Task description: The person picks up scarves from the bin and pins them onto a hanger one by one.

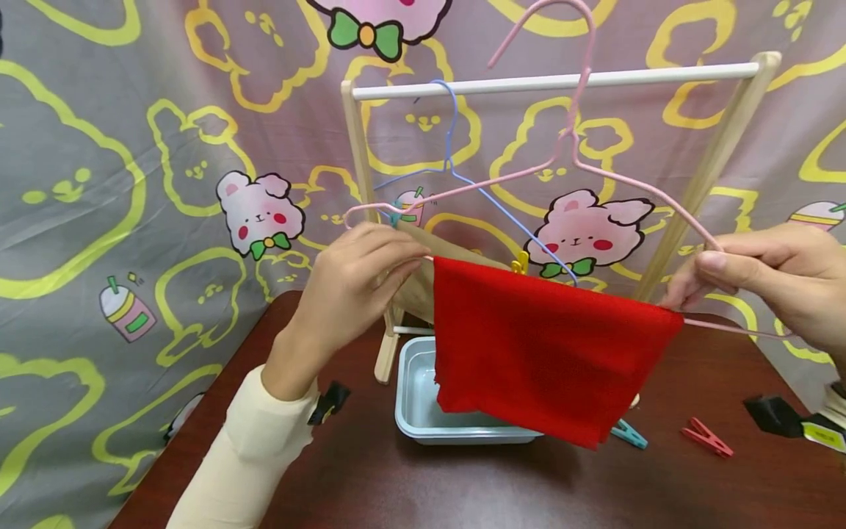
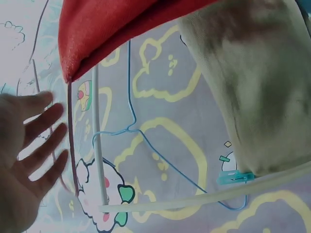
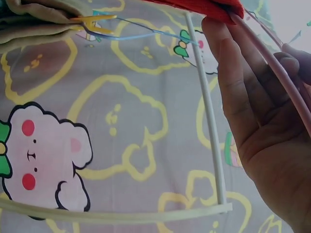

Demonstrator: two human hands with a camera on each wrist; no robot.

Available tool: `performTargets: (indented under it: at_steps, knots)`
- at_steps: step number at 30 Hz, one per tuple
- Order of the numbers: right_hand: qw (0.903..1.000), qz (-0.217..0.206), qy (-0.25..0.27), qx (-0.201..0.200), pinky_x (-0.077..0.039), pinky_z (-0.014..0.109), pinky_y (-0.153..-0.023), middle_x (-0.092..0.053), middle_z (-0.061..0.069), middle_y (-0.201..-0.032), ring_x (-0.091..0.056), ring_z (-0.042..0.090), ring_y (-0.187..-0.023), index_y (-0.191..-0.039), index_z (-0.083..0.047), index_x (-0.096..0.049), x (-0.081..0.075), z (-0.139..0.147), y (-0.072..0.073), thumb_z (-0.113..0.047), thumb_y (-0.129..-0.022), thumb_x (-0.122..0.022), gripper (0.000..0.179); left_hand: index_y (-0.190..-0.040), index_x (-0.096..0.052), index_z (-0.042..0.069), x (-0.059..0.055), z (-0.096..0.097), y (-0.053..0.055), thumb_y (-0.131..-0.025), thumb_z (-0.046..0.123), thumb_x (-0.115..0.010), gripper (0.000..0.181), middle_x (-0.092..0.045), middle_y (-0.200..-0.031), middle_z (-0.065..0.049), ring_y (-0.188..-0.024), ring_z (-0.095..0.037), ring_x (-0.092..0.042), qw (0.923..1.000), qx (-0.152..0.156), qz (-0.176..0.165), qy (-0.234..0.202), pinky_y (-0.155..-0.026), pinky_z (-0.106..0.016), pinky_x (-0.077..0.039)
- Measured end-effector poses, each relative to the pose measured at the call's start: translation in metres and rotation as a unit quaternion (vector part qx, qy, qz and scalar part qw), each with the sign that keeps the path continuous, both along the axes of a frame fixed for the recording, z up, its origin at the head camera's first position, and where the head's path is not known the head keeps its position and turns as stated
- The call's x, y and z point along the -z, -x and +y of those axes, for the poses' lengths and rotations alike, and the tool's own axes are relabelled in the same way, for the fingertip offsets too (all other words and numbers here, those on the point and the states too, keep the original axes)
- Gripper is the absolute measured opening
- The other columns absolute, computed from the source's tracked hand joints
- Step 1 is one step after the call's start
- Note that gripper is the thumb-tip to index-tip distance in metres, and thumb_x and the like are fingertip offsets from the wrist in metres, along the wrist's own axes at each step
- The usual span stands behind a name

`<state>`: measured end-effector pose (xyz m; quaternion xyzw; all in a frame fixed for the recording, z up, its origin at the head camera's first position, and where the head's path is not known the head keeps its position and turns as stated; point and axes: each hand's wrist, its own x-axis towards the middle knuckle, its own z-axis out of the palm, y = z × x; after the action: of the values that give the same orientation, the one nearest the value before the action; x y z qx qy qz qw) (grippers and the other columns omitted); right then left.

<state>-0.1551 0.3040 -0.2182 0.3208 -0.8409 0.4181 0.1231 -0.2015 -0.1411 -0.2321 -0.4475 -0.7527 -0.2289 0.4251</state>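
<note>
A red cloth (image 1: 548, 345) hangs folded over the lower bar of a pink clothes hanger (image 1: 492, 180), in front of a wooden rack. At the cloth's right end my right hand (image 1: 773, 279) grips the hanger, the thumb against its sloping arm. In the right wrist view, fingers (image 3: 238, 87) of that hand reach up to the cloth's corner. My left hand (image 1: 360, 272) is beside the cloth's upper left corner, near the bar. The left wrist view shows that hand's fingers (image 2: 46, 119) spread and relaxed, with nothing visible between them.
Behind, a rack with a white rail (image 1: 667, 75) carries a blue hanger (image 1: 452, 132) holding a beige cloth (image 2: 262, 87), with teal (image 2: 235, 177) and yellow clips (image 1: 520, 263). Below stands a light-blue basin (image 1: 413, 433). Blue (image 1: 630, 433) and red clothespins (image 1: 707, 438) lie on the brown table.
</note>
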Motion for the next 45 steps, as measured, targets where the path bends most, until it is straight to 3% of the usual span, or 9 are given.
performTargets:
  at_steps: [5,8,10,13,18,23,32,43,45]
  knots:
    - [0.996,0.007,-0.049,0.074,-0.052,0.019,-0.071,-0.079,0.007,-0.086,-0.074,0.018,-0.075,-0.095,-0.008,-0.079,0.002,0.013,0.0,0.006,-0.106,-0.046,0.037,-0.104,-0.079,0.002,-0.006,0.001,0.004,-0.091,0.0,-0.078,0.014,-0.075,-0.098,-0.014,-0.094,-0.032,-0.065,0.9933,0.027,0.05,-0.101,-0.085,-0.039,-0.052]
    - [0.9927,-0.003,-0.068,0.099,-0.051,0.019,-0.068,-0.078,0.003,-0.087,-0.073,0.016,-0.076,-0.095,-0.01,-0.078,0.001,0.017,-0.001,0.003,-0.107,-0.047,0.036,-0.108,-0.078,0.001,-0.011,-0.002,0.01,-0.091,-0.001,-0.077,0.017,-0.072,-0.104,-0.018,-0.096,-0.034,-0.061,0.9901,0.022,0.039,-0.133,-0.087,-0.041,-0.045]
    - [0.9906,-0.006,-0.076,0.113,-0.049,0.019,-0.067,-0.078,0.001,-0.086,-0.072,0.014,-0.076,-0.093,-0.011,-0.078,-0.001,0.017,-0.002,0.002,-0.107,-0.048,0.036,-0.112,-0.077,0.002,-0.014,-0.005,0.015,-0.092,0.001,-0.078,0.02,-0.071,-0.107,-0.017,-0.096,-0.031,-0.059,0.9919,0.017,-0.007,-0.126,-0.086,-0.037,-0.044]
    - [0.9903,-0.01,-0.078,0.114,-0.046,0.019,-0.065,-0.078,0.0,-0.085,-0.072,0.013,-0.076,-0.093,-0.011,-0.078,-0.004,0.016,-0.001,0.001,-0.107,-0.049,0.035,-0.116,-0.077,0.005,-0.018,-0.009,0.021,-0.095,0.005,-0.076,0.022,-0.075,-0.107,-0.01,-0.093,-0.02,-0.063,0.9861,0.018,-0.131,-0.1,-0.082,-0.028,-0.048]
    - [0.9938,-0.01,-0.074,0.083,-0.041,0.022,-0.063,-0.077,0.002,-0.082,-0.072,0.013,-0.074,-0.091,-0.01,-0.078,-0.008,0.015,0.003,0.005,-0.105,-0.051,0.034,-0.115,-0.076,0.001,-0.018,-0.013,0.03,-0.103,0.006,-0.065,0.017,-0.07,-0.085,-0.011,-0.074,-0.021,-0.062,0.935,0.066,-0.339,-0.079,-0.065,-0.025,-0.051]
    - [0.9971,-0.011,-0.057,0.05,-0.052,0.016,-0.068,-0.076,0.004,-0.081,-0.072,0.014,-0.077,-0.093,-0.005,-0.078,-0.011,0.015,0.009,0.01,-0.102,-0.053,0.031,-0.112,-0.071,-0.002,-0.019,-0.017,0.032,-0.106,0.004,-0.058,0.016,-0.059,-0.077,-0.012,-0.065,-0.026,-0.059,0.8982,0.114,-0.422,-0.049,-0.057,-0.031,-0.058]
    - [0.9945,0.0,-0.039,0.097,-0.056,0.013,-0.073,-0.077,0.004,-0.08,-0.073,0.013,-0.075,-0.087,-0.006,-0.078,-0.014,0.004,0.007,0.005,-0.1,-0.061,0.025,-0.101,-0.063,-0.006,-0.021,-0.017,0.03,-0.108,0.002,-0.051,0.017,-0.058,-0.069,-0.01,-0.062,-0.019,-0.069,0.8701,0.164,-0.461,-0.058,-0.053,-0.037,-0.061]
    - [0.9933,0.047,0.029,0.102,-0.055,0.01,-0.067,-0.075,0.0,-0.072,-0.069,0.008,-0.067,-0.084,0.002,-0.077,-0.01,0.001,0.008,0.016,-0.092,-0.067,0.019,-0.094,-0.06,-0.003,-0.025,-0.008,0.022,-0.109,0.005,-0.051,0.019,-0.05,-0.062,-0.007,-0.055,-0.023,-0.071,0.862,0.162,-0.47,-0.101,-0.048,-0.032,-0.058]
    - [0.9922,0.053,0.034,0.107,-0.048,0.011,-0.055,-0.075,-0.001,-0.071,-0.067,0.007,-0.064,-0.083,0.001,-0.077,-0.009,-0.001,0.006,0.016,-0.091,-0.069,0.018,-0.092,-0.059,-0.002,-0.025,-0.009,0.02,-0.11,0.005,-0.05,0.021,-0.05,-0.061,-0.007,-0.056,-0.023,-0.071,0.8567,0.161,-0.479,-0.103,-0.049,-0.033,-0.059]
